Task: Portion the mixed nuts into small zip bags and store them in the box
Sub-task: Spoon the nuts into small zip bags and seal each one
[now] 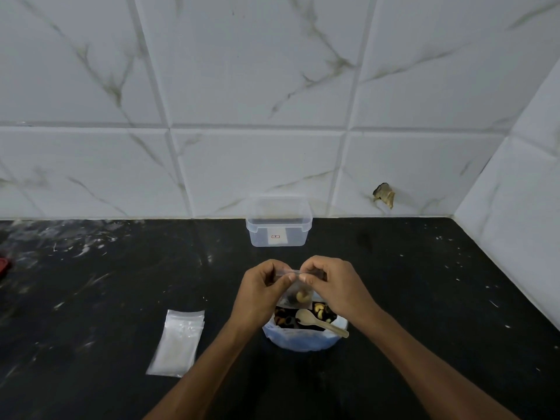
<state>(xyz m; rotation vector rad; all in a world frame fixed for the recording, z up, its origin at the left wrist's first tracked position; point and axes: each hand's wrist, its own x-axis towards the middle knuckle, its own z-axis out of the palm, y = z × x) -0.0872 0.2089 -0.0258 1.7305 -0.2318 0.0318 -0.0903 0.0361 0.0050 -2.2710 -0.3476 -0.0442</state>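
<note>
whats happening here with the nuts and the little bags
A person's left hand and right hand pinch the top of a small zip bag holding a few nuts, above the bowl of mixed nuts where a wooden spoon rests. Spare empty bags lie to the left. The clear box by the wall looks empty.

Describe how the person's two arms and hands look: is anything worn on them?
Both forearms are bare as far as the picture shows; no sleeve is visible. The left hand and the right hand wear no gloves, and no ring, watch or bracelet can be seen. No markings show.
</note>
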